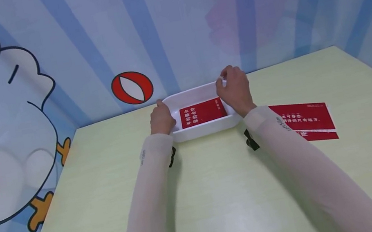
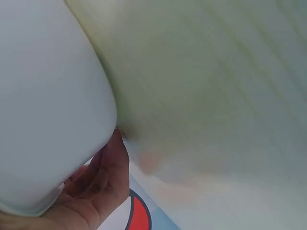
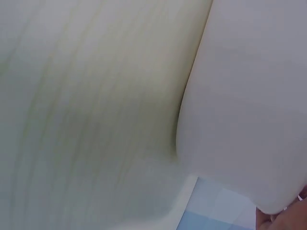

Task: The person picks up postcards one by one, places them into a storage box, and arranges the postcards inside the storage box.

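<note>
A white plastic tray (image 1: 207, 129) stands near the table's back edge, with a red card (image 1: 204, 112) printed in white characters lying in it. My left hand (image 1: 162, 119) grips the tray's left end, thumb over the rim. In the left wrist view, the fingers (image 2: 112, 165) of that hand curl round the end of the tray (image 2: 53, 105). At the opposite end, my right hand (image 1: 236, 89) holds the rim near the back right corner. The right wrist view is mostly filled by the tray's outer wall (image 3: 240, 96), with a little of the right hand (image 3: 288, 220) at the bottom corner.
Red printed cards (image 1: 311, 116) lie on the pale wooden table (image 1: 214, 194), right of the tray and partly behind the right sleeve (image 1: 290, 155). A blue striped cartoon backdrop (image 1: 185, 29) rises directly behind the table's back edge.
</note>
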### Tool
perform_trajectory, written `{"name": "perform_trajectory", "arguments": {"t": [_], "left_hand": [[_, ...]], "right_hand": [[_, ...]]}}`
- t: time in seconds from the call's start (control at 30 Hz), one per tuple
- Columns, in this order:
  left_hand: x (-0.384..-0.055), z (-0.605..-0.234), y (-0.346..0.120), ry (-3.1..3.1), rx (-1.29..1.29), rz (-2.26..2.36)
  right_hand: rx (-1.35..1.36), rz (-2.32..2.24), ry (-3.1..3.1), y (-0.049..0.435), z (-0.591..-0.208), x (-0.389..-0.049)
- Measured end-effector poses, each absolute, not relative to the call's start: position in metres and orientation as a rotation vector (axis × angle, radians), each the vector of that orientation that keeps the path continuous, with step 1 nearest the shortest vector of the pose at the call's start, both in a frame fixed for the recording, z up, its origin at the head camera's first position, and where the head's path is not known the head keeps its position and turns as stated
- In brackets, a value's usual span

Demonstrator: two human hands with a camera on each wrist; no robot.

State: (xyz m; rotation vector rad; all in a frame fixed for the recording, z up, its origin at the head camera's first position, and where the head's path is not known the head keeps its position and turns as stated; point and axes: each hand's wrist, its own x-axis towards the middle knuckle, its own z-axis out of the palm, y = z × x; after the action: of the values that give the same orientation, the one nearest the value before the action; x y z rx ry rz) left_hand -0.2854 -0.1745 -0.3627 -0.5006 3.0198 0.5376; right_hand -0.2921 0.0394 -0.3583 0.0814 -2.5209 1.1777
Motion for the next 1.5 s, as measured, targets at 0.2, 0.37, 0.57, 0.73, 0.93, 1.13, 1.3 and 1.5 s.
{"name": "perform_trajectory", "arguments": {"t": [0.2,0.37,0.57,0.73,0.93,1.13,1.3,1.5], "left_hand": [[-0.288,-0.364,-0.177,3.022,-0.488,0.515],[-0.288,-0.363,-0.178,3.02,-0.483,0.524],[-0.29,-0.362,-0.18,3.032,-0.487,0.531],[-0.292,-0.363,-0.185,3.031,-0.495,0.53],[-0.292,-0.365,-0.187,3.022,-0.489,0.526],[-0.293,-0.365,-0.188,3.014,-0.489,0.541],[-0.293,-0.365,-0.186,3.006,-0.493,0.538],[-0.29,-0.364,-0.184,3.016,-0.494,0.53]], "right_hand": [[0.0,1.072,-2.568,0.052,-0.356,-0.296],[-0.087,0.978,-2.661,0.064,-0.352,-0.298],[-0.153,0.875,-2.77,0.074,-0.351,-0.299],[-0.166,0.814,-2.827,0.08,-0.353,-0.298],[-0.175,0.807,-2.81,0.092,-0.358,-0.297],[-0.163,0.749,-2.823,0.104,-0.363,-0.295],[-0.168,0.66,-2.857,0.118,-0.369,-0.292],[-0.213,0.581,-2.883,0.13,-0.373,-0.289]]}}
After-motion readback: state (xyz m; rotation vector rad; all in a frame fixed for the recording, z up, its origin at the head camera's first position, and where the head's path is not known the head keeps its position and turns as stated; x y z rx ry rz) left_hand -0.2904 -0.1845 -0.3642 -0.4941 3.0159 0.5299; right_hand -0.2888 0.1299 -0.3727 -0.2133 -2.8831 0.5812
